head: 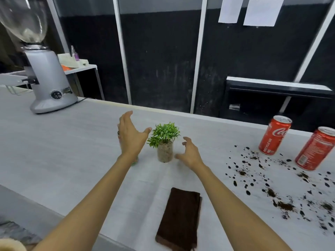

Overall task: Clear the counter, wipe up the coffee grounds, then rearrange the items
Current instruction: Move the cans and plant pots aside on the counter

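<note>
A small green plant in a pebble-filled glass pot [165,150] stands mid-counter. My left hand [129,134] hovers just left of it, fingers spread, empty; a greenish object [134,161] is mostly hidden beneath that hand and wrist. My right hand [189,153] is open just right of the pot, fingers curled, not touching it. A folded dark brown cloth [179,218] lies near the front edge. Coffee grounds [282,189] are scattered across the counter's right side. Two red cola cans [274,135] [315,149] stand at the far right, beside the grounds.
A grey coffee grinder [48,82] with a clear hopper stands at the counter's back left, its cord trailing right. The pale counter [72,142] ends at a back edge before dark panels. A black shelf [277,91] sits behind on the right.
</note>
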`<state>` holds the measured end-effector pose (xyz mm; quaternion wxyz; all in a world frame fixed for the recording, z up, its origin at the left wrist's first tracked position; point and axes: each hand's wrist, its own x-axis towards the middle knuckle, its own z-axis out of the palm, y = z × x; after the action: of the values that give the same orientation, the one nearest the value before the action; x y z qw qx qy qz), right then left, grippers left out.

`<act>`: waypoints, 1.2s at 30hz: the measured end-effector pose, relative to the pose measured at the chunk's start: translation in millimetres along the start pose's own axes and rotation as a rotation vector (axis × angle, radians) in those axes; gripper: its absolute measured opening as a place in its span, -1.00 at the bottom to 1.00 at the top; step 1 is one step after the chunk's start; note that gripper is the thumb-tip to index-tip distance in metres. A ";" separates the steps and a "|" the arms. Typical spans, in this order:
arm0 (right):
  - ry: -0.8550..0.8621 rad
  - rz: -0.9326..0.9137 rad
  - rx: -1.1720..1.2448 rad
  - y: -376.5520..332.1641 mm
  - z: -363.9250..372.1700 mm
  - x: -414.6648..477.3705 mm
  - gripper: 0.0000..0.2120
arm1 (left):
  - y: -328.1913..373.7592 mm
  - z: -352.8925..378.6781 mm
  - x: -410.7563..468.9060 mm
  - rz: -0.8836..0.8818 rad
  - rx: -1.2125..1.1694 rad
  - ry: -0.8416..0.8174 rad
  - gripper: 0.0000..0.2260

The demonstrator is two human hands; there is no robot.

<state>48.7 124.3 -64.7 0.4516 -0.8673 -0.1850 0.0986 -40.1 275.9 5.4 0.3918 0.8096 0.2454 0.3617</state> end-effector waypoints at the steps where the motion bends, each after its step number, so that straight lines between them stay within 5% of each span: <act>1: 0.030 -0.001 -0.025 2.3 -9.3 -2.6 -0.27 | 10.2 4.4 -2.0 0.051 0.003 -0.024 -0.37; 11: 0.642 -0.001 -0.221 64.4 -179.5 -72.7 -0.67 | 127.8 122.3 -67.4 0.127 -0.193 -0.495 -0.47; 17: 1.030 0.178 -0.138 132.2 -264.6 -112.1 -0.49 | 179.6 211.7 -121.2 0.052 -0.276 -0.711 -0.36; 25: 0.768 0.241 0.151 188.9 -327.2 -93.3 -0.19 | 222.7 304.0 -151.4 -0.075 -0.320 -0.641 -0.23; 36: 0.751 0.247 0.060 216.4 -334.1 -72.8 -0.34 | 237.4 364.1 -154.7 -0.098 -0.285 -0.469 -0.42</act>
<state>145.4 -268.3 -50.5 0.4977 -0.8451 0.1019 -0.1663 174.7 -131.7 -19.7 0.5649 0.7950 0.1336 0.1762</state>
